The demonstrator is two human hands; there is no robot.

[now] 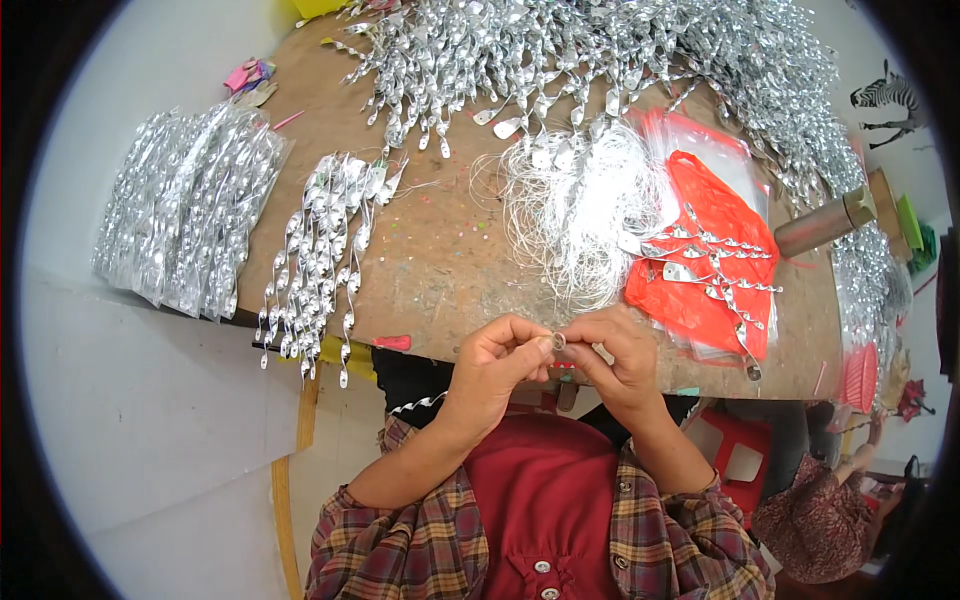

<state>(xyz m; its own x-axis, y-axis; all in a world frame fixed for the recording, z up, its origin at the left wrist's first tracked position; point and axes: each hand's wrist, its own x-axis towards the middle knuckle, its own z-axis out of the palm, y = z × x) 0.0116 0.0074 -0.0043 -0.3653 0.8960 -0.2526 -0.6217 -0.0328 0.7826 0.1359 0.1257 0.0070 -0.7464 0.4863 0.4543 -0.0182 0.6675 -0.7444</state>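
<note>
My left hand [500, 365] and my right hand [615, 362] meet at the table's near edge, both closed in a pinch. Between their fingertips is a small pale ring or loop [559, 341]; its material is too small to make out. Just left of my left wrist, a silvery twisted strip [418, 403] shows near my lap; whether it joins the ring is hidden. Beyond my hands lies a tangled bundle of white string [590, 230]. Right of it, several silvery twisted strips [712, 262] rest on a red plastic bag [690, 200].
Silvery spirals heap along the table's back [560, 50]. Packed spirals in clear bags [190, 210] and a loose bunch [325, 240] lie left. A metal flask [825, 222] lies right. A red-handled tool [392, 342] is at the near edge. Another person [825, 515] sits lower right.
</note>
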